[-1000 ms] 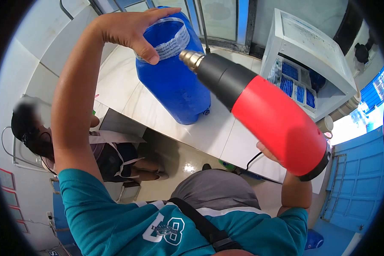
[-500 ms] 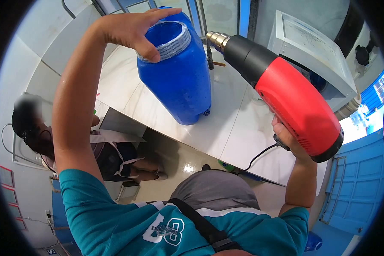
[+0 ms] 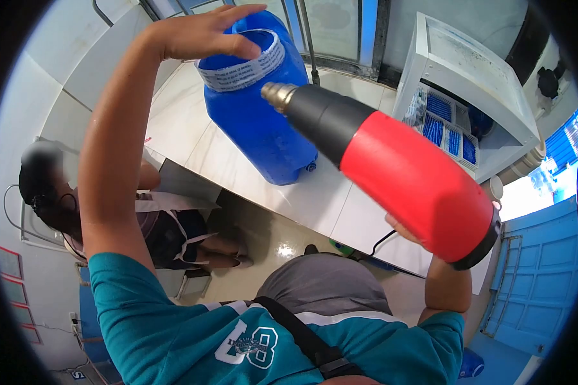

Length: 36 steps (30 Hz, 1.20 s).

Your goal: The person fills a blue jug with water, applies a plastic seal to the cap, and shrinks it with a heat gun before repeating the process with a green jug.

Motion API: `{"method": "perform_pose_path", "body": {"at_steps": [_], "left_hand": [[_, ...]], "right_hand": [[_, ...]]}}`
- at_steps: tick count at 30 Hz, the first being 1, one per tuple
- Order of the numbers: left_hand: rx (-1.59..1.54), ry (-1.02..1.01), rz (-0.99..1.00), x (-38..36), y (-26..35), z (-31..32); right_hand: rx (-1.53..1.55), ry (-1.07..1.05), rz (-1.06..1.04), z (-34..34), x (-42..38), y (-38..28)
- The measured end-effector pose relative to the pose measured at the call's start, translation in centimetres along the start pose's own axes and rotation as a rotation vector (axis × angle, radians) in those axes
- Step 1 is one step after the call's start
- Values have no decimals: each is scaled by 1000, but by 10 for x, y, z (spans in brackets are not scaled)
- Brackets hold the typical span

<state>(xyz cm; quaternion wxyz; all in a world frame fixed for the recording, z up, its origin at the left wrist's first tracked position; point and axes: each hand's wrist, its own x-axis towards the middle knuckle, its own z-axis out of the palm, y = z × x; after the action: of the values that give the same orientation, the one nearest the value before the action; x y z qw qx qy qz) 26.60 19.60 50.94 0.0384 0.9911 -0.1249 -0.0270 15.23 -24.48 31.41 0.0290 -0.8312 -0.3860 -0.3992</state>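
Observation:
A tall blue plastic jug stands upright on the white marbled counter. Around its wide mouth runs a white shrink band printed with dark lettering. My left hand arches over the mouth with fingers and thumb stretched apart, the thumb tip right at the band's upper edge. A red and black heat gun is gripped in my right hand, mostly hidden behind its body. The gun's metal nozzle points left toward the jug's neck, close to the band.
At the back right, a white open-fronted cabinet holds baskets of blue items. The heat gun's black cord runs past the counter's front edge. Another person wearing an apron is on the left. A barred window stands behind.
The heat gun has swung left and down, bringing its nozzle near the band. My left thumb has risen from the band's lower edge, and the band's lettering now shows clearly.

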Motion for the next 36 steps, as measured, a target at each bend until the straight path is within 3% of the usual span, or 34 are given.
{"method": "perform_pose_path", "body": {"at_steps": [1, 3, 7, 9, 13, 15, 19, 22, 31, 36], "left_hand": [[0, 0, -1, 0, 2, -4], [-204, -147, 240, -3, 13, -10], [-3, -85, 235, 3, 20, -3], [95, -67, -219, 12, 30, 5], [273, 17, -317, 24, 17, 14], [182, 106, -198, 22, -3, 10], [19, 90, -142, 10, -20, 3], [-42, 74, -53, 6, -25, -1], [-127, 53, -27, 4, -14, -1], [-46, -45, 177, -3, -2, -5]], "right_hand": [[0, 0, -1, 2, -3, 1], [-8, -64, -76, 12, -11, 2], [-61, -26, -80, 23, -16, 2], [-99, 3, -82, 27, -15, 3], [-153, 47, -81, 11, 10, -1], [754, -194, 209, -47, 79, -15], [654, 49, 423, -11, 62, -4], [435, -86, 343, -18, 56, -1], [522, -52, 451, -30, 47, 2], [587, -40, 495, -35, 43, 4]]}}
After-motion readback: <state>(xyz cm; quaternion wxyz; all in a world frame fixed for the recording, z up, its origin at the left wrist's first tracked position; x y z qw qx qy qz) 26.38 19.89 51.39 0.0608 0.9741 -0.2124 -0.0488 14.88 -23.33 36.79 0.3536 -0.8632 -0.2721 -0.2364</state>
